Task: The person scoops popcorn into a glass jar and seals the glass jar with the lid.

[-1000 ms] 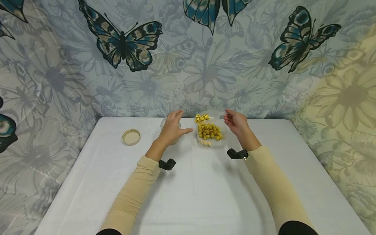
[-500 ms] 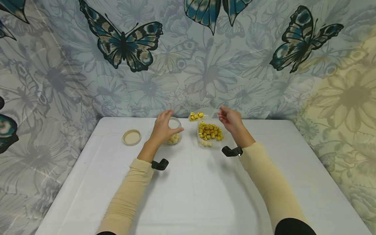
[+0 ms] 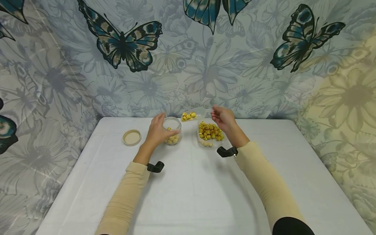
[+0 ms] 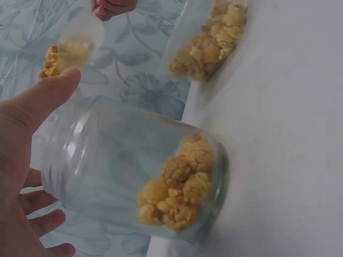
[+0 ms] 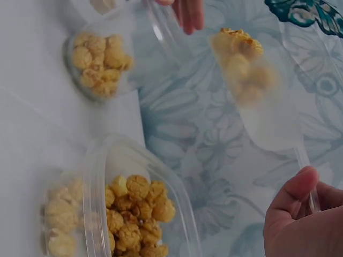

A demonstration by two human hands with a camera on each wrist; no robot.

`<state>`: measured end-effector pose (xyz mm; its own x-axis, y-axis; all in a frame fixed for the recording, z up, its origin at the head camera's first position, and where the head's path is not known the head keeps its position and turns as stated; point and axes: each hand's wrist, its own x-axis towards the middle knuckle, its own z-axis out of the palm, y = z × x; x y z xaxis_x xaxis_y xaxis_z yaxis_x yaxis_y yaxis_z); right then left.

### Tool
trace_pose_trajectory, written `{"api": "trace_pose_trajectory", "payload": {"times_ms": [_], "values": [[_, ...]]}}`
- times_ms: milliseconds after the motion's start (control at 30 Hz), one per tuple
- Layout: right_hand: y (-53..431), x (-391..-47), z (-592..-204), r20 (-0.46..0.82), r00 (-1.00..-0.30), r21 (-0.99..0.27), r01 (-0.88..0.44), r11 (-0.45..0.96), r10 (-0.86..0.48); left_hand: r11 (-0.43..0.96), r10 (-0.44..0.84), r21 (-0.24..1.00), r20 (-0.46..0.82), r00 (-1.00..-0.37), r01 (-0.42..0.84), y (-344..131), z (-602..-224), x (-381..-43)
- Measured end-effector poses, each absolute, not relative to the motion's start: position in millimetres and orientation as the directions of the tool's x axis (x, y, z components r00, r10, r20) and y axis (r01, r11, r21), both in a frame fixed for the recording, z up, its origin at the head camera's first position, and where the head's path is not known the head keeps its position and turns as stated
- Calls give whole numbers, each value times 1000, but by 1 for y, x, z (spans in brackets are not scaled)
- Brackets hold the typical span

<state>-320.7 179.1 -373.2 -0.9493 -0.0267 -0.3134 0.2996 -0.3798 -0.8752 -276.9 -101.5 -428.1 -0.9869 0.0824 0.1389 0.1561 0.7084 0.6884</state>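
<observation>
Glass jar (image 4: 123,155): stood upright near the centre of the head view, on the white tablecloth (image 3: 188,195); mouth uncovered; a small batch of popcorn (image 4: 195,187) seen at its bottom.
Tub (image 5: 96,182): clear plastic, set just right of centre in the head view, near the jar but apart from it; part filled with a yellow heap (image 5: 136,209).
Scoop (image 5: 273,123): clear plastic; held raised near the far edge of the tablecloth, loaded end to the left, close to the jar's mouth in the head view; a load (image 5: 244,67) of popcorn borne on it.
Right hand (image 5: 305,219): scoop handle pinched between thumb and fingers.
Left hand (image 3: 157,130): set about the left side of the jar's neck, thumb and fingers spread, not clenched; whether the glass is touched cannot be told.
Lid (image 3: 131,137): laid flat at left of centre in the head view, well apart from the jar.
Step in hand: judged to be the transfer of one scoopful from tub to jar, not yet tipped.
Next move: scoop to be lined up over the jar's mouth and tilted slowly; a steadied jar seems called for, lest pieces be spilled past the rim.
</observation>
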Motion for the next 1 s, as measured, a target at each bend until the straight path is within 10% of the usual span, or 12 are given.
{"api": "trace_pose_trajectory", "payload": {"times_ms": [1000], "values": [[164, -318, -378, -332, -941, -871, 330, -364, -59, 527, 27, 848, 47, -999, 54, -105, -457, -279]]}}
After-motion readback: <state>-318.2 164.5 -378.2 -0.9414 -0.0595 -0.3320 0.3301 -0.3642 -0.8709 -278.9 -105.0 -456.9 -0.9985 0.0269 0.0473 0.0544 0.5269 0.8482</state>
